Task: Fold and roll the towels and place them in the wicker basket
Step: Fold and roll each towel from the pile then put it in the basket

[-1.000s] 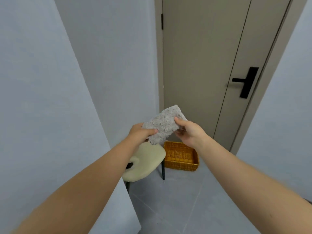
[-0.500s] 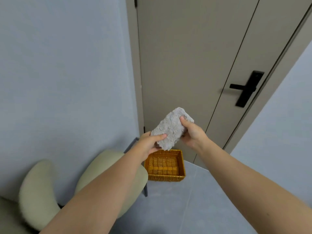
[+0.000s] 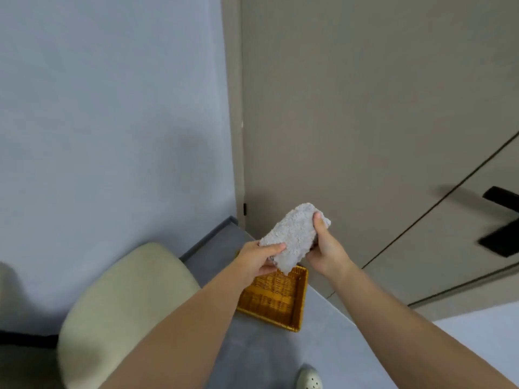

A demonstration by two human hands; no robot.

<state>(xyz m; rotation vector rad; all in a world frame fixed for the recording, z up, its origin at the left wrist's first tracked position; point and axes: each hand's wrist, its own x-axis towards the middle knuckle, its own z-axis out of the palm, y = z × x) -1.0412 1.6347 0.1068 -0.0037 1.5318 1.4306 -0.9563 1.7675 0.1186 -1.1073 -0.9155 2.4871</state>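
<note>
Entry, head view. The flat taupe door (image 3: 365, 108) fills the upper right of my feed. The plain pale blue-grey wall (image 3: 112, 108) fills the upper left, and they meet at the door frame. Below them is the grey floor (image 3: 252, 357).

The cream padded chair seat (image 3: 126, 299) sits lower left, close to the wall.

The rectangular orange-brown wicker basket (image 3: 283, 304) stands on the floor between the chair and the door. Its left part is hidden behind the left forearm.

Task item: one greyish-white towel (image 3: 292, 237) with a nubbly, fleecy pile. It is bundled into a compact, thick oblong. I cannot tell from this angle whether it is rolled or only folded. It is tilted, with the upper end toward the door and the lower end toward the chair. It is held in the air, clear of the floor. In my view its lowest corner overlaps the basket's far rim, so I read it as above the basket and not in it.

The left hand (image 3: 252, 262) grips the towel's lower end, with the thumb laid across the front and the fingers curled underneath.

The right hand (image 3: 325, 248) grips the upper end. The thumb is pressed on the towel's right edge, and the fingers are wrapped behind and mostly hidden.

The black lever door handle (image 3: 502, 220) is at the right edge and blurred.

The toe of a pale perforated shoe (image 3: 309, 380) shows at the bottom edge.
</note>
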